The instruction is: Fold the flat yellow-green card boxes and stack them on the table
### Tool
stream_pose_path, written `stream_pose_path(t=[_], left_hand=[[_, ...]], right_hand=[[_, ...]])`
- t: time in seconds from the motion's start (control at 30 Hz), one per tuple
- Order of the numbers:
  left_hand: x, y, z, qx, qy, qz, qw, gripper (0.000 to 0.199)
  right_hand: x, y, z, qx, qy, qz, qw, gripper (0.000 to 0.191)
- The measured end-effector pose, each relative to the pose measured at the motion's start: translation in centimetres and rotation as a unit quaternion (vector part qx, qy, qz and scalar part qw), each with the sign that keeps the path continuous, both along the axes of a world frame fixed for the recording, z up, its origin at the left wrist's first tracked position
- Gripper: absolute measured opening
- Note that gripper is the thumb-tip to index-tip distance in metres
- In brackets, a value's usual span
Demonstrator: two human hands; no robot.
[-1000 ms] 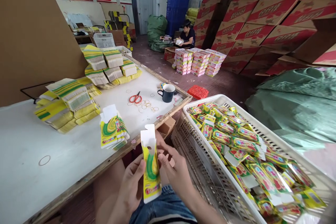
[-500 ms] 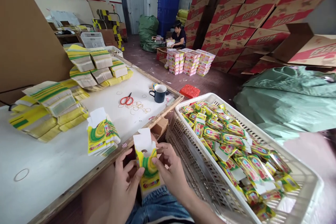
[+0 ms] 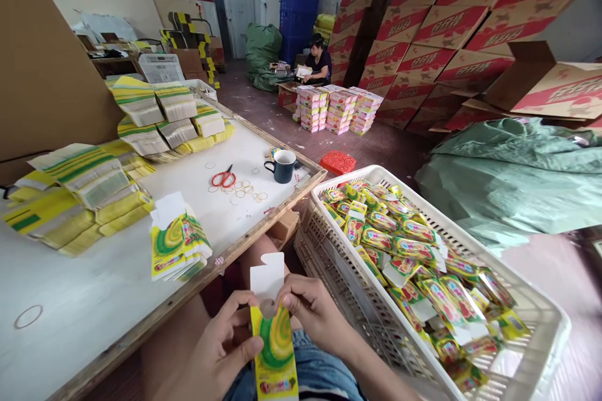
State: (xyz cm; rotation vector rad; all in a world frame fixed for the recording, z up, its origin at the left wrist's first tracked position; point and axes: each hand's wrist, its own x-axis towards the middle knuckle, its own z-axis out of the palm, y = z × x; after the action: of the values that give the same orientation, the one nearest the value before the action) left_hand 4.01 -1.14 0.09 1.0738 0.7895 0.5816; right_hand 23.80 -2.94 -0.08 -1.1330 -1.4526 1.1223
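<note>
A small yellow and green carton [image 3: 276,351] stands upright above my lap, its white top flap raised. My left hand [image 3: 228,341] grips its left side, thumb on the printed front and index finger up by the flap. At the upper right edge, my right hand [image 3: 313,310] pinches the carton beside the flap with thumb and fingertips. The inside of the carton is hidden from me. Left of my hands, a small stack of flat cartons [image 3: 176,241] in the same print lies on the table [image 3: 108,288].
To my right is a white plastic crate [image 3: 498,263] of filled-looking cartons. Bundled carton blanks [image 3: 89,182], red scissors [image 3: 223,178], rubber bands [image 3: 244,189] and a dark mug [image 3: 283,168] are on the table. A person [image 3: 320,66] sits beyond stacked pink boxes [image 3: 341,106].
The carton has come lower and closer to me. My right hand has moved up from its front to the edge by the flap. My left hand still holds the side.
</note>
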Motion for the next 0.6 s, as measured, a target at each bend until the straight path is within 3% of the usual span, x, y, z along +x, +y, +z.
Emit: stream_pose_path(t=[0.17, 0.23, 0.33, 0.43, 0.53, 0.6], left_hand=[[1.0, 0.0, -0.2, -0.011, -0.017, 0.083, 0.996, 0.074], [1.0, 0.3, -0.1, 0.016, 0.014, 0.069, 0.997, 0.069], [0.9, 0.8, 0.1, 0.091, 0.086, 0.075, 0.989, 0.043], [1.2, 0.9, 0.0, 0.136, 0.116, 0.095, 0.979, 0.038], [1.7, 0.6, -0.4, 0.156, 0.119, 0.058, 0.979, 0.043], [1.9, 0.4, -0.7, 0.157, 0.112, 0.029, 0.981, 0.046]], right_hand=[[0.0, 0.5, -0.3, 0.012, 0.028, -0.081, 0.996, 0.024], [0.2, 0.6, -0.3, 0.023, 0.022, -0.081, 0.996, 0.024], [1.1, 0.5, 0.2, 0.047, -0.006, -0.055, 0.997, 0.032], [1.7, 0.3, 0.4, -0.018, -0.013, -0.016, 1.0, 0.033], [1.5, 0.4, 0.0, -0.098, -0.018, 0.001, 0.995, 0.035], [1.2, 0.6, -0.4, -0.113, -0.051, -0.017, 0.992, 0.03]])
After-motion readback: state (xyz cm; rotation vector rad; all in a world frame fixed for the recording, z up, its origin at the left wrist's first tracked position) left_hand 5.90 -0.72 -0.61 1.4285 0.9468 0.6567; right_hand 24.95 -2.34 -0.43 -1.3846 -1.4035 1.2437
